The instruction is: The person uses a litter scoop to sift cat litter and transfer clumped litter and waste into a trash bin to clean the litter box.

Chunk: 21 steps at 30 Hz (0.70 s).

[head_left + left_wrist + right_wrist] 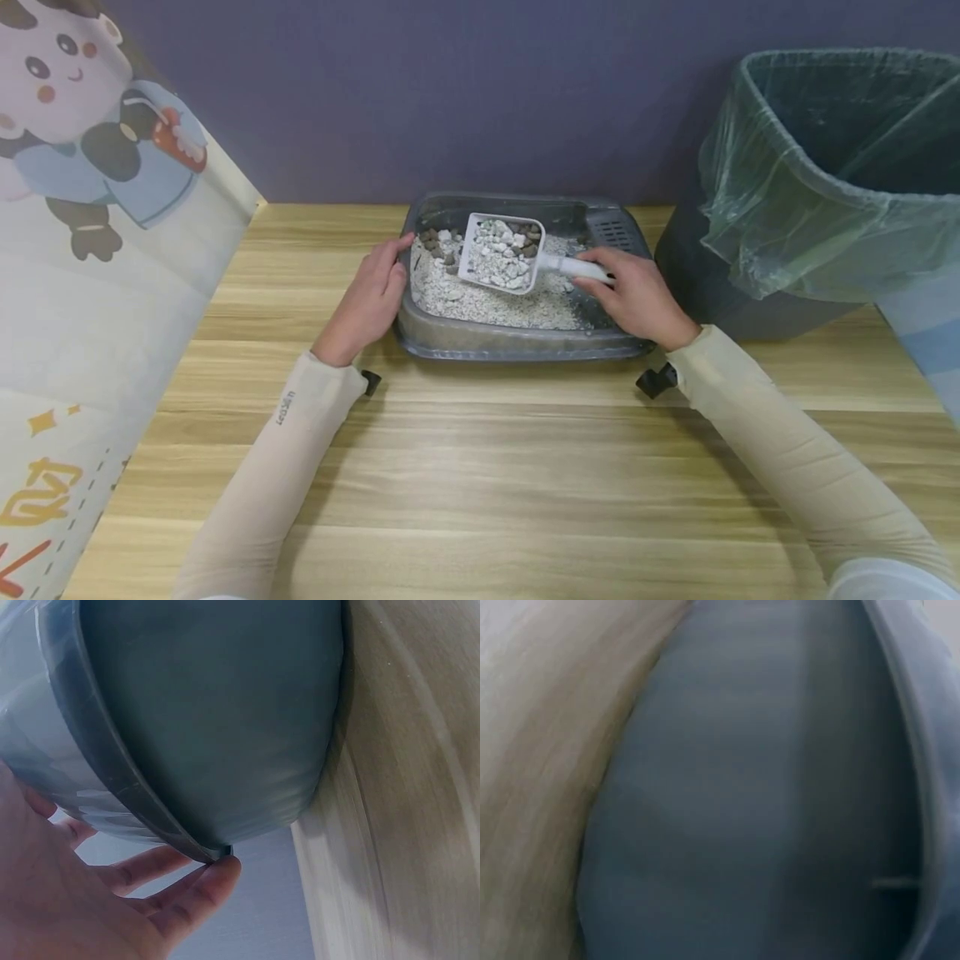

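Observation:
A grey litter box (525, 346), partly filled with pale litter (495, 308), stands on the table by the wall. My right hand (637, 292) grips the handle of a white litter scoop (573, 267) and holds it above the box. Pale clumps and brown pieces fill the scoop. At the box's left side, my left hand (371, 287) holds the rim by its fingertips. In the left wrist view, one fingertip (225, 866) lies against the rim's lip. The right wrist view is blurred and does not show the hand or scoop.
A dark trash bin (750, 308) lined with a translucent green bag (795, 225) stands just right of the litter box. Behind the box rises a purple-blue wall (450, 100). The wooden table (510, 467) stretches toward me, and a cartoon-printed panel (90, 317) is at left.

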Tool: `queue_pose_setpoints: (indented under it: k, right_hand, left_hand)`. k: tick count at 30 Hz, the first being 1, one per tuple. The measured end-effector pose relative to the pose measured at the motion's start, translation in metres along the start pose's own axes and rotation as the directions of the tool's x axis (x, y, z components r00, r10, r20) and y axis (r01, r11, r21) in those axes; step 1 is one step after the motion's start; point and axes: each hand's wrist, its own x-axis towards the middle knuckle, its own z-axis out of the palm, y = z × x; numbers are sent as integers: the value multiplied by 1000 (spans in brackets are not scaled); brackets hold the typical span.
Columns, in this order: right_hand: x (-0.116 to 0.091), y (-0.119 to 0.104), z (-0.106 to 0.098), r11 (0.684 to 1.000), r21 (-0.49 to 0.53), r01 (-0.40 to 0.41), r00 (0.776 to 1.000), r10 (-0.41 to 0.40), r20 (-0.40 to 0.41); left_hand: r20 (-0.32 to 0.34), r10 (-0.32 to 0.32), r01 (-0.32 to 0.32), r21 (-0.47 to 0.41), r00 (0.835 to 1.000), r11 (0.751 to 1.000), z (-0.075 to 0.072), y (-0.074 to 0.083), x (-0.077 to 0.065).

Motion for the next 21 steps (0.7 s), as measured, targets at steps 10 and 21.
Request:
queue_pose_setpoints:
  k: [10,21]
  right_hand:
    - [0,1,0,999,37,18,999,-19,30]
    - [0,4,-2,997,65,29,997,-34,76]
  left_hand:
    - [-1,6,-6,-1,1000,1000,-1,2,0]
    - [4,-5,5,-3,1000,1000,-1,2,0]
